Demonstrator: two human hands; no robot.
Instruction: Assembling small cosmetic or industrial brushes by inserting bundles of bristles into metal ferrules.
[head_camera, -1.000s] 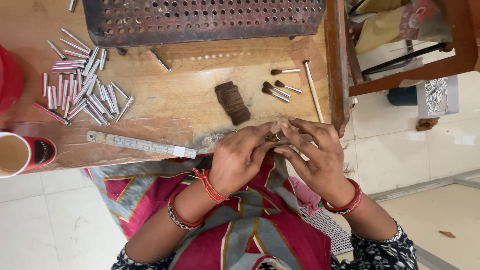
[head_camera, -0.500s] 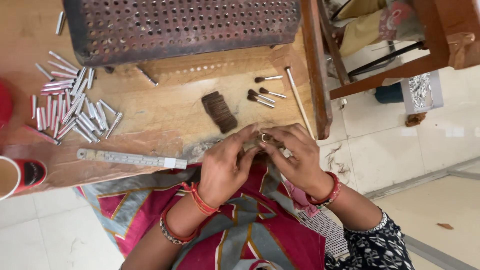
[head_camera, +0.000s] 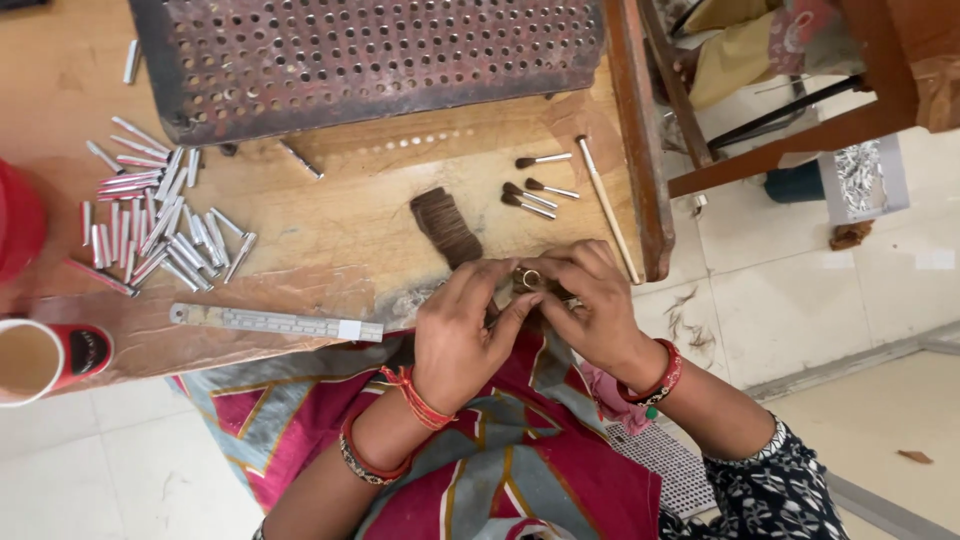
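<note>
At the counter (head_camera: 330, 215) edge, just below the dark hair bundle (head_camera: 446, 225), left hand (head_camera: 463, 335) and right hand (head_camera: 592, 310) pinch a small metal tube (head_camera: 528, 279) with hair, while four finished brushes (head_camera: 535, 190) lie right of the bundle and many empty tubes (head_camera: 160, 230) wait far left of it.

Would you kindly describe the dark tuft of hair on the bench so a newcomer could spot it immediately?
Start at the perforated metal tray at the back of the wooden bench. In front of it, on bare wood just beyond the left hand, lies the dark brown tuft of hair. Unlike the small brush heads to its right, it is a loose flat bundle with no metal sleeve.
</note>
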